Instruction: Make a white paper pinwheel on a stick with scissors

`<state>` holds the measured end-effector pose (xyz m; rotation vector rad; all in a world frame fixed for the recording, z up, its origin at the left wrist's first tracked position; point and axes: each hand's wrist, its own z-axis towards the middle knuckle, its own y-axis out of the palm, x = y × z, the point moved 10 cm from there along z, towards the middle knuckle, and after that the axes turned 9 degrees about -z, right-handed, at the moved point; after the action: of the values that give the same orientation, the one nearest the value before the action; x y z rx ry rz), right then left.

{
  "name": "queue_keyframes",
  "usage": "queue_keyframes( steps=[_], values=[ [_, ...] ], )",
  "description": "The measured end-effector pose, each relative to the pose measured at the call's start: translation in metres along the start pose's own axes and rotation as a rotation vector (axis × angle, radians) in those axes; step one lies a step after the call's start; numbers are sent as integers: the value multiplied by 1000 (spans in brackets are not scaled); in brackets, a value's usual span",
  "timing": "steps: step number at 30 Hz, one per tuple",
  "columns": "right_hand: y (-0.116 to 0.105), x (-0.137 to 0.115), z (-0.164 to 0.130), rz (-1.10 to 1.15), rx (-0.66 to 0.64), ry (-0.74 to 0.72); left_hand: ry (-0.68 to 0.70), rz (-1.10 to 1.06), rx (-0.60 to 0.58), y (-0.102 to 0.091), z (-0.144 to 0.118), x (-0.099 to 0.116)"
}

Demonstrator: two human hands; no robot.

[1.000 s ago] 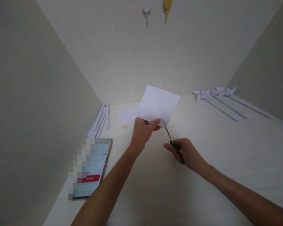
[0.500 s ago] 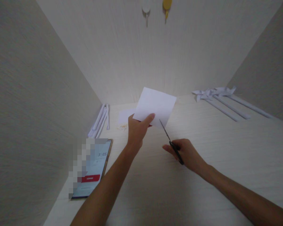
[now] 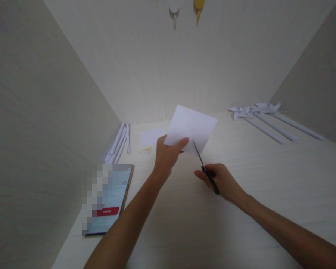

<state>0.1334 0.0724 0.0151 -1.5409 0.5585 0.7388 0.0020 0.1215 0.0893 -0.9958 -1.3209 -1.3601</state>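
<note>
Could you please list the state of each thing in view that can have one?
Paper sheet: lifted off the table, creased, pinched by left hand.
Scissors: in right hand, tips at the sheet's lower edge.
Phone: lying flat, screen lit.
Paper pinwheels: lying flat.

phone (image 3: 112, 200) front-L | paper rolls (image 3: 120, 142) L | pinwheels (image 3: 264, 117) back-R | 2 hooks (image 3: 186, 8) on wall

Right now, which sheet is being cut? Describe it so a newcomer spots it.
Start at the pale table between the side walls. Above its middle, the left hand holds up a white paper square, with the scissors in the right hand at its lower edge. Unlike the flat sheet behind, it is raised and creased.
</note>
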Motion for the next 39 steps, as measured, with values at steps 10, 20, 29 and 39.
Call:
queue_keyframes(
  steps=[10, 20, 29, 39],
  values=[
    [-1, -2, 1, -25, 15, -28, -9, 29, -39, 4, -1, -6],
    [-2, 1, 0, 4, 7, 19, 7, 40, -50, 3, 0, -4],
    [-2, 2, 0, 15, 12, 39, 4, 40, -47, 3, -1, -3],
    [-4, 2, 0, -15, 28, 20, -4, 38, -44, 2, -1, -5]
  ],
)
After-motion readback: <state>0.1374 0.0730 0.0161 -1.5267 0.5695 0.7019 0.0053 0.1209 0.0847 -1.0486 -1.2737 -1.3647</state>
